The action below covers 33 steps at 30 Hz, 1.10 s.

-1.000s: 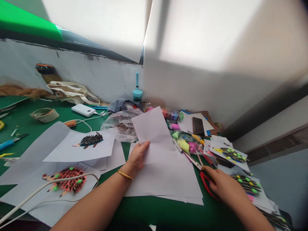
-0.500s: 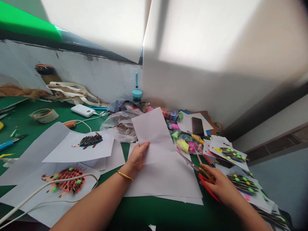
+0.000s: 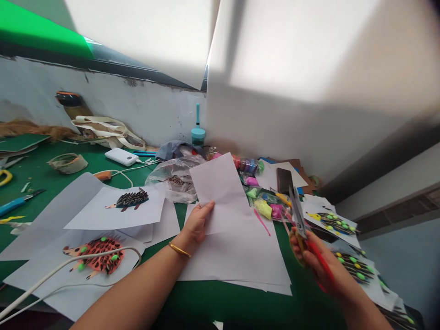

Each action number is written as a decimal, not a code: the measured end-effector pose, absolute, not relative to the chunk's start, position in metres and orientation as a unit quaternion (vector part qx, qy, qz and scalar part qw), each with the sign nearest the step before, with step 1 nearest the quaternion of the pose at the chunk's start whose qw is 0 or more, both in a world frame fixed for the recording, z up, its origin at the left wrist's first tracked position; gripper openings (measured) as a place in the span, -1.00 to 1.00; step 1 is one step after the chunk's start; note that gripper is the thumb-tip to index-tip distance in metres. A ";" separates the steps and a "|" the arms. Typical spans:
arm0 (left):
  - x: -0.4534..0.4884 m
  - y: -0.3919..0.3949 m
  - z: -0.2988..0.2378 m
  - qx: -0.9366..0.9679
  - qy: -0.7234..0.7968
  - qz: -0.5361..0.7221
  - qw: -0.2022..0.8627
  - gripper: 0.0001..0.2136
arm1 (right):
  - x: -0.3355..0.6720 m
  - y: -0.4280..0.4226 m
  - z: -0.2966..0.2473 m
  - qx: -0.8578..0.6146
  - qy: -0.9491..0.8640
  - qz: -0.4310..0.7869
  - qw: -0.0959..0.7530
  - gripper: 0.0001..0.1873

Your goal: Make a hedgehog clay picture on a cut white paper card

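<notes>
A single sheet of paper (image 3: 222,183) and a pair of scissors (image 3: 297,211) held apart over a green table (image 3: 254,311).
At centre frame, the sheet of paper is pinched by the thumb and fingers of the left hand (image 3: 194,224), seemingly to keep it raised above the loose sheets (image 3: 237,263). At lower right, the scissors are clasped by their handles in the right hand (image 3: 328,254), blades tilted upward, probably so that the paper is not caught.
</notes>
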<state>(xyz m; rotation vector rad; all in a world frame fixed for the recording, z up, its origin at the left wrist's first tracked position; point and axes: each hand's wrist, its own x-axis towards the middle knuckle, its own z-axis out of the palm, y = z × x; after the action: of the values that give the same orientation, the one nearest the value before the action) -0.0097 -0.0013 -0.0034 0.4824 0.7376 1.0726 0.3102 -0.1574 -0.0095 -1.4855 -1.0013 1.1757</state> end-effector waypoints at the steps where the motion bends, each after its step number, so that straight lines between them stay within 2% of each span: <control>1: -0.010 0.000 -0.003 0.221 0.339 0.495 0.769 -0.60 | 0.303 -0.159 -0.008 -0.574 -0.431 0.502 0.482 -0.19; 5: -0.014 0.003 0.002 0.210 0.339 0.507 0.764 -0.60 | 0.262 -0.170 -0.001 -0.419 -0.470 0.629 0.455 -0.22; 12: -0.020 0.009 0.007 0.186 0.321 0.558 0.742 -0.59 | 0.214 -0.181 0.008 -0.329 -0.397 0.733 0.444 -0.22; 33: -0.020 0.012 0.004 0.179 0.337 0.584 0.716 -0.50 | 0.209 -0.177 0.007 -0.308 -0.363 0.756 0.449 -0.24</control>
<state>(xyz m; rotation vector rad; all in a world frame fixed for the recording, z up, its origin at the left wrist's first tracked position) -0.0200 0.0123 0.0044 0.3971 0.7468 1.2923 0.2092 -0.1769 0.0075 -0.7607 -0.8988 1.8697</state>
